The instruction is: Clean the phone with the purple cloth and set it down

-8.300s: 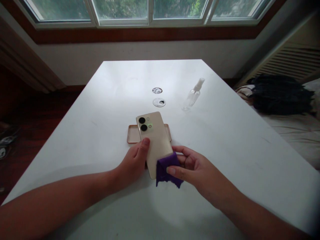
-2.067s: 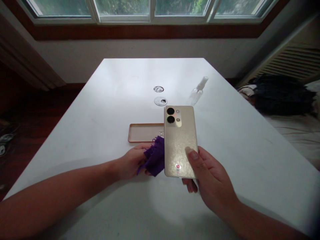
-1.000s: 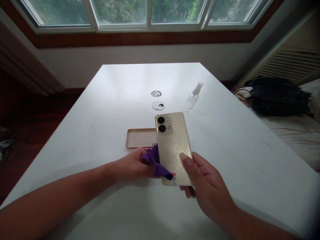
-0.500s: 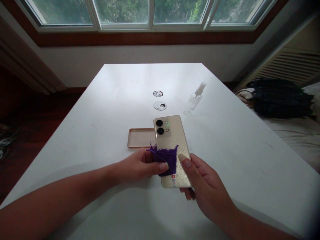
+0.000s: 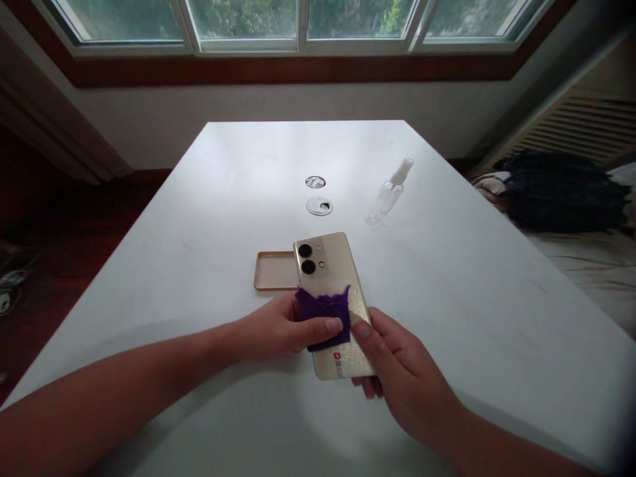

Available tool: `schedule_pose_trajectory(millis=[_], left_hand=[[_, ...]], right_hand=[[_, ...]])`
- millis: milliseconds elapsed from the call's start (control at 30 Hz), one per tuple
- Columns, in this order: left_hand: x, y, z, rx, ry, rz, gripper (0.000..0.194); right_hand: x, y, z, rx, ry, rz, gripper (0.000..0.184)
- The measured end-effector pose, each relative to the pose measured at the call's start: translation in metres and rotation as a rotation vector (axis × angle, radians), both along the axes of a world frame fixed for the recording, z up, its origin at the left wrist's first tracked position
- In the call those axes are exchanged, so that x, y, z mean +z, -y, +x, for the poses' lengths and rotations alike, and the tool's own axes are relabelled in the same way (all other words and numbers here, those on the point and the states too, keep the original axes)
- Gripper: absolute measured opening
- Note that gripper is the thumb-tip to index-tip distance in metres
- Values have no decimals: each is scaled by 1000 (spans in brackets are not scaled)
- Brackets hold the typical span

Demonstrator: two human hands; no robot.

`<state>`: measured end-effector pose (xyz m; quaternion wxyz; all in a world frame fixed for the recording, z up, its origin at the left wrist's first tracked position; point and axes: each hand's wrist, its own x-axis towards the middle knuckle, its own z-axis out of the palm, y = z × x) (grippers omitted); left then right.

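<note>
A gold smartphone (image 5: 332, 265) is held above the table with its back and round black camera lenses facing up. My right hand (image 5: 397, 364) grips its right edge, thumb on the back and fingers underneath. My left hand (image 5: 283, 326) is closed on a small purple cloth (image 5: 325, 306) with a frayed edge, its thumb pressing the cloth against the phone's back. The other left fingers are mostly hidden behind the cloth and phone. Behind the phone lies a phone case (image 5: 275, 271) with a brown rim, partly covered by the phone.
On the white table (image 5: 223, 199), a clear spray bottle (image 5: 391, 192) lies at the back right. Two round cable-hole pieces (image 5: 319, 206) sit mid-table. Dark fabric (image 5: 564, 192) is piled on a bed at the right. A window (image 5: 298, 26) stands beyond the table.
The phone has shifted slightly left and tilted more to the left. My left thumb with the cloth has slid a little rightward across the phone's back. The view has moved slightly.
</note>
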<state>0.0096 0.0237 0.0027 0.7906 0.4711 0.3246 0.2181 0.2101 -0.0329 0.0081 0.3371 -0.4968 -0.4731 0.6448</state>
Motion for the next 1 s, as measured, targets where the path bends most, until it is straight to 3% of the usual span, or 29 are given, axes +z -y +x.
schedule_pose_trajectory(millis=[167, 500, 833, 1000], left_hand=[[-4, 1, 1, 18, -87, -2, 52], [-10, 3, 2, 55, -36, -8, 47], [0, 0, 1, -38, 70, 9, 41], [-8, 0, -9, -86, 84, -7, 42]], right_hand=[[0, 0, 0, -4, -28, -23, 40], [1, -2, 0, -8, -38, -44, 40], [2, -2, 0, -19, -25, -53, 44], [1, -4, -2, -61, -27, -106, 46]])
